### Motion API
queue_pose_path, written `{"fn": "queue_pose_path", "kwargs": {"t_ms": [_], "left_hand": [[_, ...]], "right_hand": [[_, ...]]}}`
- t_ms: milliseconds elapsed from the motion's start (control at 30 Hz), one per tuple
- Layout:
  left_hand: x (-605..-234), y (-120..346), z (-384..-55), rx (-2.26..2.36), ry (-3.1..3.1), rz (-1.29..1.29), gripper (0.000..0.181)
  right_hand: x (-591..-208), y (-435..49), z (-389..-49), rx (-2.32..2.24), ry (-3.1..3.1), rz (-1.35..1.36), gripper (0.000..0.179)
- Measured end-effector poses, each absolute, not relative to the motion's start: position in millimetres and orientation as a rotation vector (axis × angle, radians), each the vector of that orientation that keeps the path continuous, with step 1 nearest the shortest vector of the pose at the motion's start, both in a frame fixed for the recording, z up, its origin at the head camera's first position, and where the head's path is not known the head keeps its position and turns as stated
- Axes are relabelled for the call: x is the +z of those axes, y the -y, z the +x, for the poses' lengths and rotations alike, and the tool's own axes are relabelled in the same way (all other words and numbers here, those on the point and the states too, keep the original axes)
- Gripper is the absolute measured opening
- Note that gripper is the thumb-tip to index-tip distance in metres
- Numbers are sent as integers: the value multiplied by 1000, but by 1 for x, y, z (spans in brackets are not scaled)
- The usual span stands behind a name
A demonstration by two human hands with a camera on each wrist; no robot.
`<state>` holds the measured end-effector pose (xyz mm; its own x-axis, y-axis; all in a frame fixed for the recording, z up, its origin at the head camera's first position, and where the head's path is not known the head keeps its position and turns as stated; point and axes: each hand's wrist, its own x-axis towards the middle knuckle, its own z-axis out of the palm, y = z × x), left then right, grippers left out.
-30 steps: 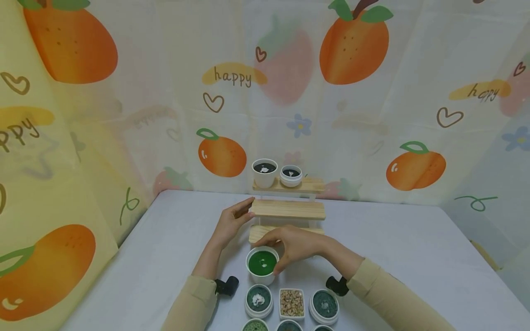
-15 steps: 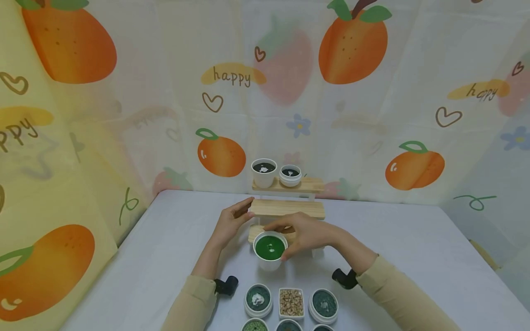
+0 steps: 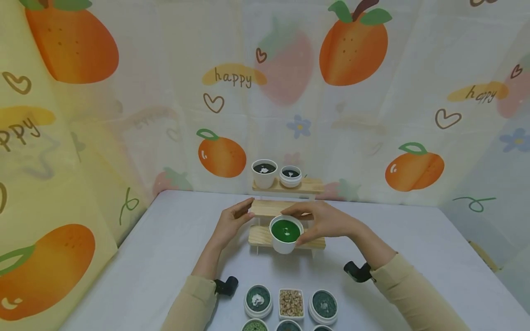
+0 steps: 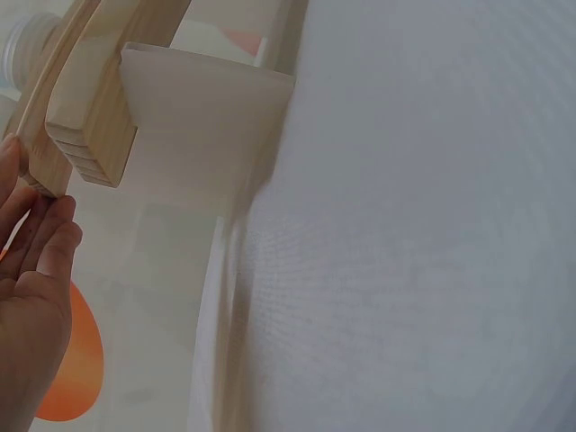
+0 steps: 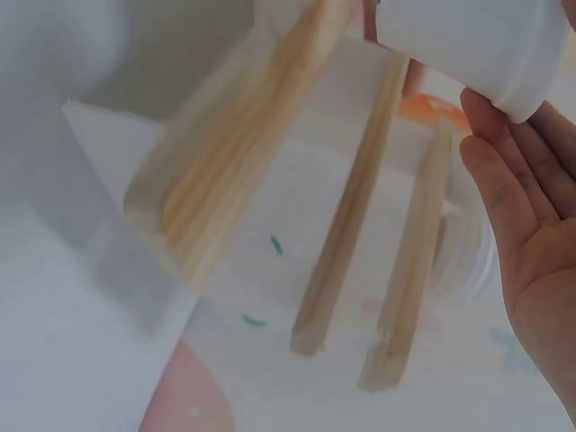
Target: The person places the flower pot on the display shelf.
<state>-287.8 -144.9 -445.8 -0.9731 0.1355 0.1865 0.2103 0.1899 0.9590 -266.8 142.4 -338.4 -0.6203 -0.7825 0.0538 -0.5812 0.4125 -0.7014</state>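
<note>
A small white cup [image 3: 283, 243] with green contents hangs just in front of the low tier of a wooden step shelf [image 3: 273, 207], overlapping its board. My right hand [image 3: 327, 220] pinches that cup near the rim, thumb on the near side and fingers behind. In the right wrist view, fingertips [image 5: 481, 117] touch the cup's white wall [image 5: 459, 40]. My left hand [image 3: 232, 224] holds the left end of the shelf's middle board, thumb toward the front and fingers farther back. The left wrist view shows fingertips [image 4: 61, 216] against the board's end.
A white cup [image 3: 265, 178] and a shorter white jar [image 3: 291, 177], both with dark contents, stand on the top tier. Nearer me are jars [image 3: 257, 312], a square dish of tan bits [image 3: 291, 303] and another jar [image 3: 324, 317]. Patterned cloth hangs behind the table [image 3: 165, 257].
My right hand has carried the green cup up and to the right, from in front of the shelf to its low tier. The left hand has stayed at the middle board.
</note>
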Motion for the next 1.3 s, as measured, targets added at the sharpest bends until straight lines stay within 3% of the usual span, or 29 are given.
{"fn": "queue_pose_path", "kwargs": {"t_ms": [1300], "left_hand": [[-446,147,-288,-1910,2386,-345,51]], "right_hand": [[-320,-209,-309,-1133,-2644,-856,69]]}}
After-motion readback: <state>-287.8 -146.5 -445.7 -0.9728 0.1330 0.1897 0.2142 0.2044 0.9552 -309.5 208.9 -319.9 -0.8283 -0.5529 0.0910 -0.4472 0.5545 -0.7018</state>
